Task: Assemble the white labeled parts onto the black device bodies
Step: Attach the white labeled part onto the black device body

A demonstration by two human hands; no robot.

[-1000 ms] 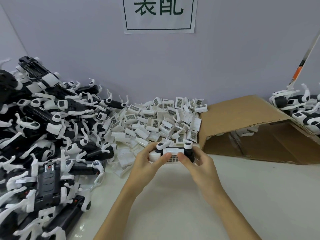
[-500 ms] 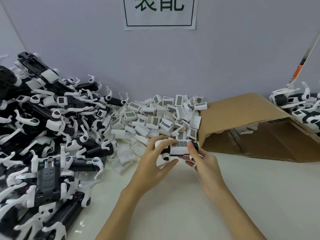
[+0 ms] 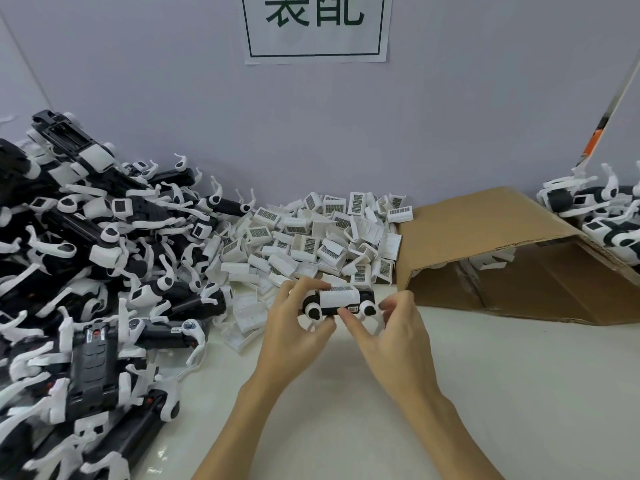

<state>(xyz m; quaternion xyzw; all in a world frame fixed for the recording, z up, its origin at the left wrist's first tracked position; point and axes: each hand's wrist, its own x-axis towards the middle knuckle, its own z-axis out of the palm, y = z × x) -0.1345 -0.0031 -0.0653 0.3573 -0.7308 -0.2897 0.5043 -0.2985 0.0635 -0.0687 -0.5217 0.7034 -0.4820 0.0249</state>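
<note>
Change: against half a second ago, the device [image 3: 337, 301] is rolled so its long side faces the camera; the white part [image 3: 337, 295] now sits across its middle with the barcode label turned up and away, where before the label faced the viewer.
Meaning: judging by how flush it lies, the part looks seated on the body, so this unit seems close to done; a last press or check may be what is left.
Device place: held just above the table [image 3: 450, 393], at 12 o'clock from the wrists, just in front of the heap of loose white parts [image 3: 311, 233].
Left hand [image 3: 294, 320]: curled round the device's left end, thumb underneath, fingers over the far side.
Right hand [image 3: 391, 327]: grips the right end, forefinger tip pressing the front edge of the body near a small label.
Supply: black bodies [image 3: 86, 271] are piled at 9 o'clock.
Box: a carton [image 3: 502, 237] lies on its side at 2 o'clock, with finished-looking units [image 3: 602, 209] beyond it.
</note>
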